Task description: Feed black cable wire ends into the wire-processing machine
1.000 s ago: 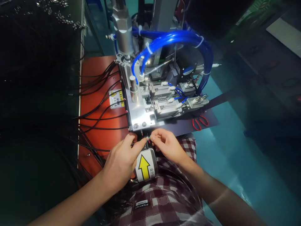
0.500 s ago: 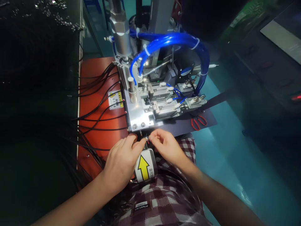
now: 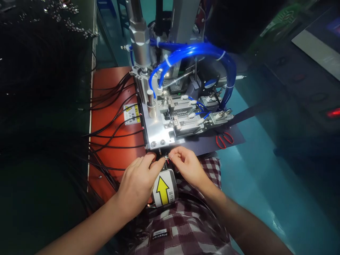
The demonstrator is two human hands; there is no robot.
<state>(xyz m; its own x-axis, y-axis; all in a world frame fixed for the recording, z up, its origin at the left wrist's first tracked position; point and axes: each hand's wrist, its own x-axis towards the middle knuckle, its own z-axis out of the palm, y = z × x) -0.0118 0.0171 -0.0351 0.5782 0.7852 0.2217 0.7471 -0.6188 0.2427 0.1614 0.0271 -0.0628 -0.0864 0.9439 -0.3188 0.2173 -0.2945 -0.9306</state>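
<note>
A small part (image 3: 166, 158) is pinched between the fingertips of the left hand (image 3: 136, 179) and right hand (image 3: 188, 164), just beyond the arrow-marked cover (image 3: 164, 187); each grip is set narrow, presumably for fine control. The red-handled tool (image 3: 221, 146) is laid aside on the bench (image 3: 205, 144), likely so that movement is not obstructed.

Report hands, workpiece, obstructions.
Left hand and right hand closed in at small metallic part, exact grip unclear. Fingers partly cover it. Red-handled tool off to the right, clear of both hands.
</note>
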